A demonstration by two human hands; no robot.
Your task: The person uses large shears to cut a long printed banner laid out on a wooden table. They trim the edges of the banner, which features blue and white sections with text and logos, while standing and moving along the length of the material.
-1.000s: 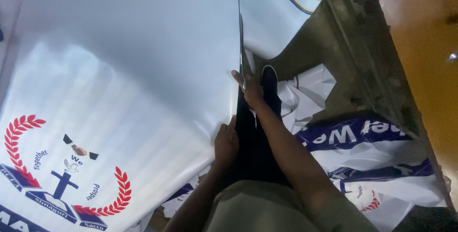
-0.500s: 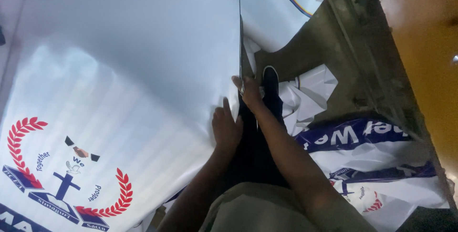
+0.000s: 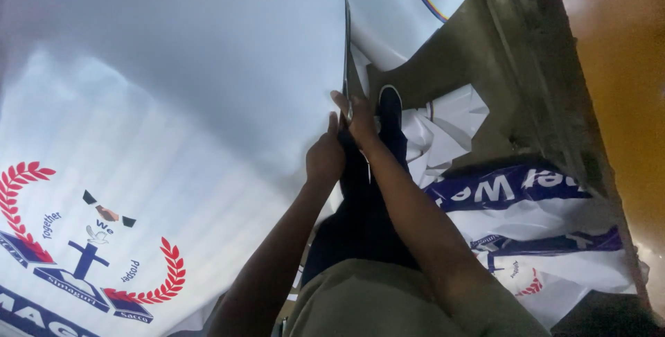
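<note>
We see a large white printed banner (image 3: 173, 101) filling the left and middle of the view, spread out and sloping away from us, its right edge running as a straight line down toward the hands. On its lower left corner sits a printed emblem (image 3: 86, 240) with red laurel sprays, a blue cross and blue ribbon bands.

To the right, on the floor (image 3: 512, 53), lie crumpled banners (image 3: 540, 226) in white with dark blue bands and a small red wreath; they are heaped loosely beside our leg. A yellow wall (image 3: 623, 101) rises along the far right.

Our dark trouser leg (image 3: 360, 219) runs down the middle, ending in a dark shoe (image 3: 389, 105) with a pale sole edge, planted just beside the banner's edge.

Our left hand (image 3: 325, 158) is clenched on the banner's right edge, fingers curled and knuckles toward us. Our right hand (image 3: 359, 117) is just above it on the same edge, thumb and fingers pinching the sheet, with the forearm stretched out over the leg. The two hands are close together, nearly touching.
</note>
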